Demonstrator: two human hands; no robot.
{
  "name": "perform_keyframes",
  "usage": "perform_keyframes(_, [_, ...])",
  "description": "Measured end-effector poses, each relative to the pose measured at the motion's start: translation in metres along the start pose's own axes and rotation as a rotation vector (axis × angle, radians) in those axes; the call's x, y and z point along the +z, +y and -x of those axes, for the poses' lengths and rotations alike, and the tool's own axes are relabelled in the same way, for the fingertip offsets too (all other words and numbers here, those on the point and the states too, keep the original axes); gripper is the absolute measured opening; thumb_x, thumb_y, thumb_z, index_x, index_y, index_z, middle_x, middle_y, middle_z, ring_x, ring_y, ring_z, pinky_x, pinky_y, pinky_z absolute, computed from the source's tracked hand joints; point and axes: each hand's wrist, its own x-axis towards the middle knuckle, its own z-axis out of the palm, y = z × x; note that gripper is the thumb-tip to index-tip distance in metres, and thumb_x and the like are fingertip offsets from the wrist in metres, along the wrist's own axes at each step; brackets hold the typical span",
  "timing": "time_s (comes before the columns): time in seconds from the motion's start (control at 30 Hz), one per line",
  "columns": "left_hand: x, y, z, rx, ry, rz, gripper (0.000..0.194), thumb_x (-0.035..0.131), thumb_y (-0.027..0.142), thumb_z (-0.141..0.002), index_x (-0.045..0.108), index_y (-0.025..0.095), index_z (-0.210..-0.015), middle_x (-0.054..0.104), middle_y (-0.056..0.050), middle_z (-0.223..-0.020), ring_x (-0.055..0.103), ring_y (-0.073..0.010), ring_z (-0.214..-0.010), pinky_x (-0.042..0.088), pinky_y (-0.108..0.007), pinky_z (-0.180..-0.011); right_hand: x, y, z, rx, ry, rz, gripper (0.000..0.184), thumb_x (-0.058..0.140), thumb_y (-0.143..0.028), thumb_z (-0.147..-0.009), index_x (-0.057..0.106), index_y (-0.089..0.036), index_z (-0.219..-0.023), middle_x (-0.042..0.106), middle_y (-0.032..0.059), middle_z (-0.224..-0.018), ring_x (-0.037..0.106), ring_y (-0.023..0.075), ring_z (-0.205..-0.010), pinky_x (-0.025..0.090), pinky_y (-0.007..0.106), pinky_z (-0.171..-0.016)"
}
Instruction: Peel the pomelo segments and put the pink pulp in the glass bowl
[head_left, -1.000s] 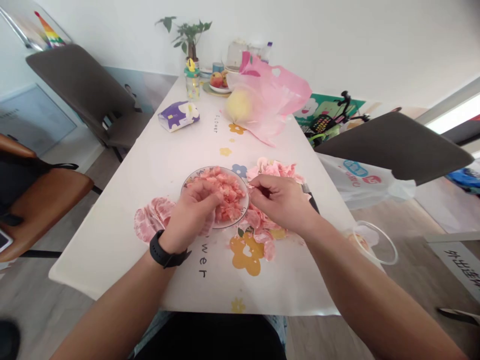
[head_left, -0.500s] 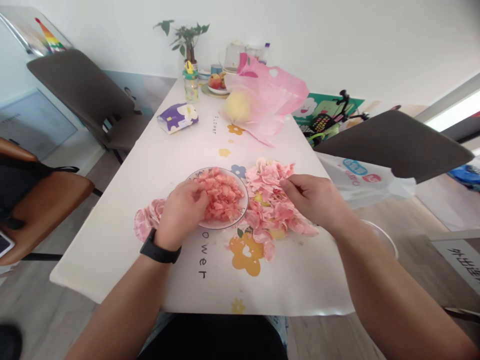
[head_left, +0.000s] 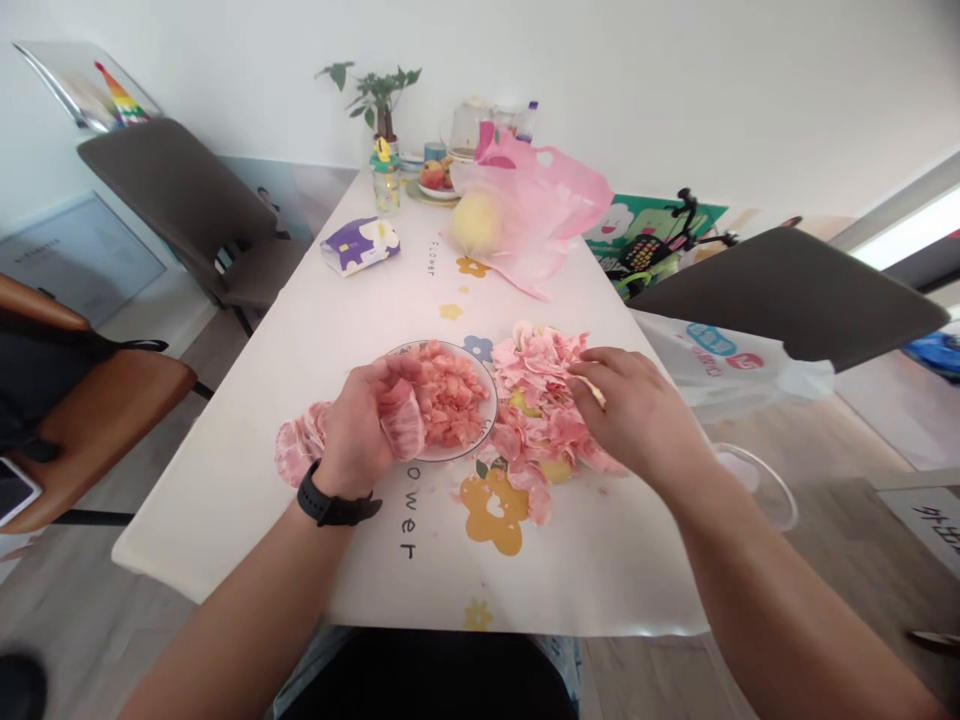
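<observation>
My left hand (head_left: 358, 430), a black watch on its wrist, is closed round a pink pomelo segment (head_left: 403, 422) at the near left rim of a plate (head_left: 489, 418) heaped with peeled pink flesh (head_left: 450, 392). My right hand (head_left: 637, 410) rests on a pile of pink peel scraps (head_left: 540, 385) to the right of the plate, its fingers curled in a pinch; what they hold is hidden. More unpeeled segments (head_left: 296, 450) lie on the table left of my left hand.
The white flower-print table (head_left: 315, 340) also carries a tissue pack (head_left: 358, 245), a pink bag with a yellow pomelo (head_left: 517, 205), a fruit plate and a plant at the far end. Dark chairs (head_left: 187, 200) stand on both sides. A clear bowl (head_left: 757, 480) sits beyond the right edge.
My right hand moved from the plate out over the peel pile. My left hand turned, and the segment in it now shows.
</observation>
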Motion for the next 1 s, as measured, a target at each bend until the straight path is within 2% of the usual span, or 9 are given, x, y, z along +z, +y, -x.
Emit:
perform_keyframes(0.07, [0.001,-0.005,0.001,0.019,-0.047,0.024,0.024,0.057,0.036,-0.086,0.074,0.018,-0.085,0.069,-0.006,-0.085,0.065,-0.0183,-0.07,0.058,-0.033,-0.064,0.002,-0.033,0.003,0.035,0.009,-0.194,0.034,0.049,-0.036,-0.106,0.078,-0.017,-0.111,0.078,0.0182,-0.115,0.073,0.0339,-0.11,0.058,0.051,-0.098])
perform_keyframes(0.17, [0.002,-0.014,0.002,0.037,-0.103,0.06,0.024,0.058,0.038,-0.086,0.074,0.019,-0.085,0.07,-0.007,-0.086,0.069,-0.0228,-0.083,0.062,-0.039,-0.08,0.013,-0.087,0.007,0.079,-0.194,-0.466,0.036,0.059,-0.046,-0.104,0.072,-0.023,-0.128,0.077,0.0135,-0.121,0.076,0.0292,-0.101,0.061,0.047,-0.089])
perform_keyframes(0.23, [0.002,-0.019,0.003,0.034,-0.134,0.085,0.023,0.06,0.038,-0.086,0.073,0.019,-0.087,0.071,-0.008,-0.09,0.07,-0.0251,-0.093,0.061,-0.041,-0.088,0.024,-0.115,0.007,0.13,-0.28,-0.563,0.056,0.073,-0.053,-0.095,0.063,-0.025,-0.143,0.075,0.0147,-0.13,0.074,0.0327,-0.108,0.061,0.05,-0.091])
perform_keyframes(0.33, [0.001,-0.023,0.004,0.002,-0.179,0.144,0.022,0.059,0.037,-0.088,0.073,0.02,-0.095,0.073,-0.009,-0.105,0.07,-0.028,-0.108,0.06,-0.044,-0.096,0.042,-0.136,0.004,0.199,-0.265,-0.693,0.067,0.079,-0.041,-0.09,0.055,-0.026,-0.151,0.069,0.0163,-0.143,0.071,0.0351,-0.121,0.059,0.054,-0.097])
perform_keyframes(0.43, [0.002,-0.022,0.006,-0.001,-0.238,0.188,0.027,0.058,0.033,-0.087,0.073,0.021,-0.106,0.074,-0.01,-0.116,0.068,-0.0299,-0.119,0.058,-0.046,-0.1,0.051,-0.137,0.001,0.303,-0.177,-0.841,0.059,0.074,-0.038,-0.093,0.054,-0.028,-0.148,0.068,0.0149,-0.145,0.069,0.0335,-0.125,0.058,0.055,-0.1])
perform_keyframes(0.57, [0.006,-0.023,0.01,-0.079,-0.317,0.174,0.031,0.066,0.023,-0.084,0.071,0.022,-0.115,0.074,-0.009,-0.12,0.069,-0.0273,-0.118,0.058,-0.043,-0.101,0.045,-0.129,0.0,0.394,-0.11,-1.021,0.045,0.067,-0.047,-0.099,0.057,-0.027,-0.138,0.076,0.0118,-0.126,0.075,0.0274,-0.106,0.062,0.048,-0.09])
perform_keyframes(0.73, [0.003,-0.035,0.009,-0.031,-0.249,0.061,0.018,0.078,0.031,-0.092,0.07,0.023,-0.107,0.074,-0.004,-0.112,0.069,-0.0213,-0.115,0.054,-0.038,-0.107,0.027,-0.123,-0.006,0.261,-0.042,-0.755,0.024,0.061,-0.044,-0.102,0.071,-0.026,-0.115,0.075,0.0105,-0.119,0.072,0.0272,-0.105,0.061,0.043,-0.083])
perform_keyframes(0.9, [-0.004,-0.044,0.004,0.064,-0.31,-0.071,0.039,0.073,0.036,-0.098,0.066,0.03,-0.135,0.073,-0.004,-0.125,0.066,-0.023,-0.126,0.051,-0.042,-0.114,0.02,-0.117,-0.016,0.295,-0.018,-0.704,0.021,0.062,-0.035,-0.099,0.077,-0.026,-0.111,0.078,0.0065,-0.106,0.073,0.0227,-0.092,0.059,0.039,-0.08])
perform_keyframes(1.0, [-0.006,-0.045,0.002,0.102,-0.281,-0.155,0.043,0.073,0.04,-0.098,0.064,0.03,-0.139,0.073,-0.005,-0.129,0.066,-0.025,-0.127,0.049,-0.046,-0.117,0.019,-0.116,-0.02,0.305,-0.047,-0.705,0.021,0.061,-0.029,-0.097,0.081,-0.027,-0.104,0.081,0.0034,-0.098,0.073,0.0214,-0.088,0.058,0.037,-0.079])
